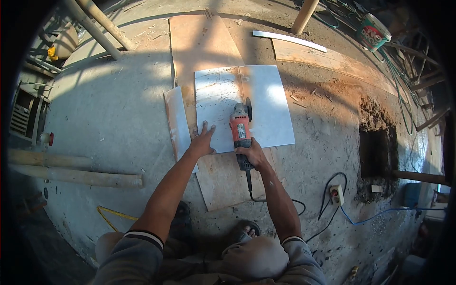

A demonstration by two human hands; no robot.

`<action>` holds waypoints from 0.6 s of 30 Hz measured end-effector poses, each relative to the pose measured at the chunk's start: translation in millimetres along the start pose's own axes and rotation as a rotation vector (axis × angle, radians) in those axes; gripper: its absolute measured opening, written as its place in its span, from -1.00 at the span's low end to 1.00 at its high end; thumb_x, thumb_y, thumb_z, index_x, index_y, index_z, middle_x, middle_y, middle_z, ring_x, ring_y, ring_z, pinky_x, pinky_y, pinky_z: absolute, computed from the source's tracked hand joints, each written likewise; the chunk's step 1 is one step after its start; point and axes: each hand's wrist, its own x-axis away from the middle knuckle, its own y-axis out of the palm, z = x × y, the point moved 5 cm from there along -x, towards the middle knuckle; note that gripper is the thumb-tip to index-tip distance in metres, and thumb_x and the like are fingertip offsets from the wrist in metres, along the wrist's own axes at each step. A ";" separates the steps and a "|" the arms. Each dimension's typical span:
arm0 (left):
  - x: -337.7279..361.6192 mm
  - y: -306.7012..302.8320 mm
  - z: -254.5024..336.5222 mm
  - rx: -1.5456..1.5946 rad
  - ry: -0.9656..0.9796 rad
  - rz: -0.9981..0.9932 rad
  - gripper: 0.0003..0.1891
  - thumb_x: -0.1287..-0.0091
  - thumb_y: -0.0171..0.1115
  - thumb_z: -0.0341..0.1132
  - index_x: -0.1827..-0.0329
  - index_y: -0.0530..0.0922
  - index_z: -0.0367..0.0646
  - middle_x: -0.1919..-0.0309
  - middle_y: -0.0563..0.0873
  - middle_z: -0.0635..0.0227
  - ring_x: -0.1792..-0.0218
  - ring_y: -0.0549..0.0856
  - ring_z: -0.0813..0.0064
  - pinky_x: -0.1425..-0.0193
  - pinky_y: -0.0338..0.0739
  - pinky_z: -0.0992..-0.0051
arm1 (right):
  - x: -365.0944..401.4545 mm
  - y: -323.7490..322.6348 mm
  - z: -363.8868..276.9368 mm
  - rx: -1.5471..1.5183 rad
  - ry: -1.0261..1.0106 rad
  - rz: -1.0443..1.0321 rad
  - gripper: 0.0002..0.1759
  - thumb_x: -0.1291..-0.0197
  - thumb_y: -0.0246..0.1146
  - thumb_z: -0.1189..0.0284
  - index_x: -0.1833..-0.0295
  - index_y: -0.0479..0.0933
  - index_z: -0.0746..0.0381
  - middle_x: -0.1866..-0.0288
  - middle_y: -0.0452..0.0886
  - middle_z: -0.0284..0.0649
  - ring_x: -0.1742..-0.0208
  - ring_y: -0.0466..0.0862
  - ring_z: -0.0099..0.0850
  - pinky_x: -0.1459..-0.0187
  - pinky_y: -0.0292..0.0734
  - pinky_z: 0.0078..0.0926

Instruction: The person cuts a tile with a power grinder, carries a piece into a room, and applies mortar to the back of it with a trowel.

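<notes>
My right hand [252, 153] is wrapped round the rear body of a red and black angle grinder [241, 132]. The grinder's dark disc [249, 109] stands on edge at its far end, over a white tile [268, 109]; whether it touches the surface cannot be made out. Fingers spread, my left hand [203, 141] rests on the tile's near left corner. A faint line and brownish dust run across the tile's far part. Beneath it lies a plywood sheet [199, 42]. To the left is a narrow white tile strip [176, 116].
The grinder's cord trails right, near a socket block [337, 195] with a blue cable [370, 216]. A square hole [375, 152] opens in the floor at right. Bamboo poles [85, 175] lie left. A folding yellow ruler [114, 214] and a bucket [374, 33] are also around.
</notes>
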 end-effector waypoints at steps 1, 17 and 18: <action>-0.9 0.3 -0.4 0.020 0.001 -0.003 0.15 0.23 0.55 -0.22 -0.47 -0.01 0.00 -0.46 -0.21 -0.05 -0.34 0.22 -0.15 -0.40 0.15 0.12 | 11.6 0.3 8.1 -0.013 0.003 0.003 -0.28 0.25 0.37 0.39 -0.08 0.28 0.44 0.23 0.54 -0.11 0.33 0.57 -0.38 0.27 0.51 -0.46; -6.9 6.2 -4.2 -0.011 -0.002 -0.014 0.19 0.22 0.54 -0.20 -0.48 -0.08 -0.02 -0.46 -0.25 -0.04 -0.31 0.28 -0.15 -0.33 0.29 0.19 | 119.3 6.0 67.6 0.102 0.060 0.047 -0.20 0.26 0.38 0.31 -0.14 0.26 0.42 0.16 0.54 -0.07 0.17 0.57 -0.30 0.09 0.48 -0.42; -7.3 7.5 -4.8 -0.008 -0.004 -0.010 0.19 0.22 0.54 -0.20 -0.48 -0.08 -0.02 -0.46 -0.25 -0.04 -0.31 0.28 -0.15 -0.33 0.29 0.19 | 119.7 6.3 66.0 0.079 0.064 0.044 -0.20 0.25 0.38 0.31 -0.14 0.26 0.43 0.16 0.54 -0.07 0.17 0.56 -0.30 0.09 0.48 -0.42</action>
